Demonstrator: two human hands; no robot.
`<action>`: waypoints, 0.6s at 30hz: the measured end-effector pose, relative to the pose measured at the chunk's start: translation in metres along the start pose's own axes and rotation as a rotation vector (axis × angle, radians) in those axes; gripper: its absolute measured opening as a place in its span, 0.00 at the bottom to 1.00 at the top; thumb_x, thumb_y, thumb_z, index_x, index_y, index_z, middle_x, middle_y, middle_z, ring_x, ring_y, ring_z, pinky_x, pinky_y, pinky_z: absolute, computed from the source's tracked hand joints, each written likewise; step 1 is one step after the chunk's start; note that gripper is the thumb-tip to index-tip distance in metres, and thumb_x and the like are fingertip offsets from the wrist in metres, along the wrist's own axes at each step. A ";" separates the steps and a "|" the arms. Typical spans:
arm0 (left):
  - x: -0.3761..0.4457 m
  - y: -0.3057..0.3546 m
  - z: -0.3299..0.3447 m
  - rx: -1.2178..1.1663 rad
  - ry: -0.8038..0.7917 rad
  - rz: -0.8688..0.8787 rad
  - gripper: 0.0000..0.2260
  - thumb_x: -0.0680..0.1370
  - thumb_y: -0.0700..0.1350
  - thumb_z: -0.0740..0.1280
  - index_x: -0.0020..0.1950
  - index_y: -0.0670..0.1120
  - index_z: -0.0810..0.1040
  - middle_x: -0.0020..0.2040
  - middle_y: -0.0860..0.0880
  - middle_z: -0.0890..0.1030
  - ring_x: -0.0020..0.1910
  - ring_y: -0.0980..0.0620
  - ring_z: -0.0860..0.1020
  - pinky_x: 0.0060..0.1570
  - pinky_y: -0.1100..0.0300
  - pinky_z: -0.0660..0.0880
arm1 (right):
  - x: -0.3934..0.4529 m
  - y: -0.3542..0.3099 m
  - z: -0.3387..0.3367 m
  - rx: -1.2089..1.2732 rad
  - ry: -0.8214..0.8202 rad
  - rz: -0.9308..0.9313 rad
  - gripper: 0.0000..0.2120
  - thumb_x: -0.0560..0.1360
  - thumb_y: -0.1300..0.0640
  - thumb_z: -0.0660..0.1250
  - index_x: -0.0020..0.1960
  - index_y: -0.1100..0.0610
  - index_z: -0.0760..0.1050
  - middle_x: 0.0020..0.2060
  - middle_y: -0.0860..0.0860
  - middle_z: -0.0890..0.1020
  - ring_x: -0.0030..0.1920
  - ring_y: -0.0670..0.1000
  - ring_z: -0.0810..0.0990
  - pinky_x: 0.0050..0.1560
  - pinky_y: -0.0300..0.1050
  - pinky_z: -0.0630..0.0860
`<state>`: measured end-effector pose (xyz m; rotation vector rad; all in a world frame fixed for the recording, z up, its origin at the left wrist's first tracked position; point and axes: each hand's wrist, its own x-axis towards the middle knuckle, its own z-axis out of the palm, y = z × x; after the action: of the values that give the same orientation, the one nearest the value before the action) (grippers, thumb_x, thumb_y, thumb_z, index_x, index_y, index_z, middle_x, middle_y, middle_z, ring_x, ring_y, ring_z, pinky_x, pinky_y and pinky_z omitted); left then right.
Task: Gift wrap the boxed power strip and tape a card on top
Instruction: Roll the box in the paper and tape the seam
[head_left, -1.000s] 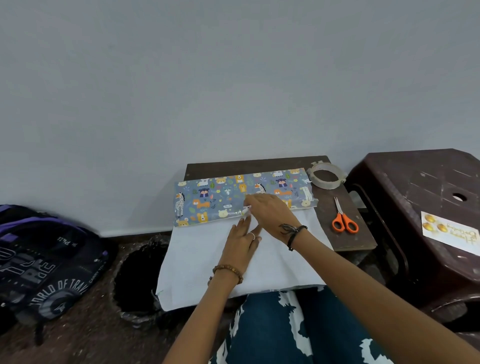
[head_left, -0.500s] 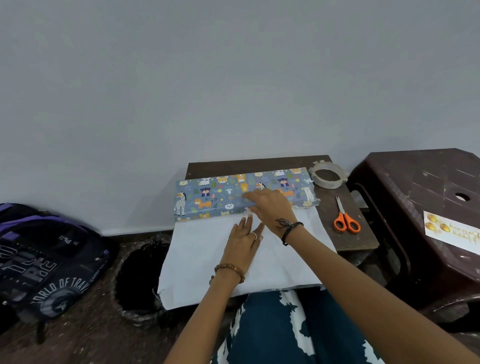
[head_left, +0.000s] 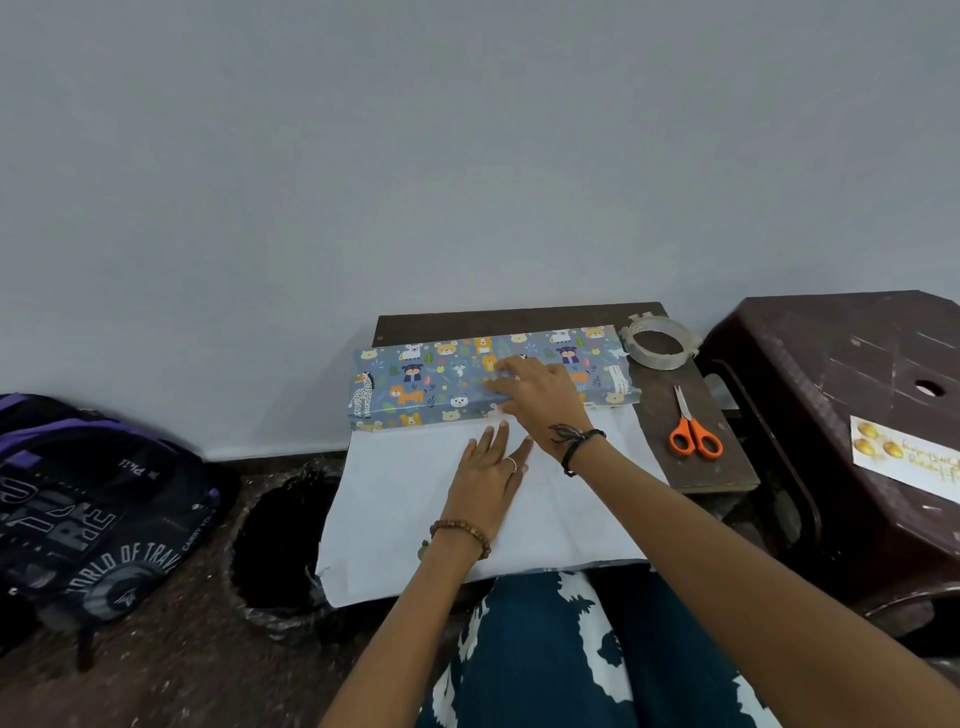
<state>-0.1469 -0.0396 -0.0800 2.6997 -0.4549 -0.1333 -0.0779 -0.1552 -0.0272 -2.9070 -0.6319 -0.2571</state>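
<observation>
The long box (head_left: 441, 384) lies across the far side of a small dark board (head_left: 670, 415), covered by blue wrapping paper with cartoon animals. The paper's white underside (head_left: 405, 499) spreads toward me over the board's near edge. My right hand (head_left: 540, 395) lies flat on the box's top and near edge, fingers spread, pressing the paper. My left hand (head_left: 488, 478) rests flat on the white sheet just below the box. A white card with gold print (head_left: 904, 462) lies on the brown stool at the right.
A clear tape roll (head_left: 660, 345) sits at the board's far right corner, with orange-handled scissors (head_left: 693, 431) nearer on the right. A brown plastic stool (head_left: 831, 374) stands at the right. A black-lined bin (head_left: 280, 540) and a dark backpack (head_left: 88, 514) sit on the floor at left.
My right hand has slid from the box's near edge up onto its top. The box now lies flatter. My left hand has stayed on the white paper.
</observation>
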 end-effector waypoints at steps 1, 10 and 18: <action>-0.001 0.001 -0.001 0.008 0.002 0.007 0.32 0.77 0.62 0.33 0.75 0.51 0.57 0.77 0.45 0.51 0.76 0.46 0.49 0.74 0.58 0.42 | 0.001 0.001 -0.001 0.004 -0.022 0.014 0.17 0.77 0.57 0.64 0.66 0.51 0.72 0.69 0.51 0.68 0.69 0.53 0.66 0.65 0.52 0.62; -0.006 0.009 -0.010 0.064 -0.073 -0.019 0.20 0.83 0.50 0.45 0.75 0.53 0.54 0.77 0.47 0.47 0.77 0.49 0.46 0.73 0.60 0.39 | 0.003 0.004 -0.008 0.027 -0.111 0.069 0.24 0.78 0.53 0.63 0.71 0.52 0.61 0.68 0.50 0.70 0.68 0.51 0.68 0.70 0.59 0.56; 0.015 0.009 -0.077 0.040 0.139 -0.191 0.13 0.80 0.48 0.60 0.54 0.41 0.80 0.51 0.41 0.80 0.51 0.42 0.78 0.47 0.54 0.73 | 0.003 0.009 -0.008 0.049 -0.103 0.051 0.21 0.77 0.50 0.63 0.69 0.51 0.65 0.62 0.51 0.75 0.62 0.53 0.74 0.67 0.54 0.59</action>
<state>-0.1229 -0.0238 -0.0067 2.7647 -0.1593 0.0115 -0.0721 -0.1636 -0.0200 -2.8993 -0.5694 -0.0854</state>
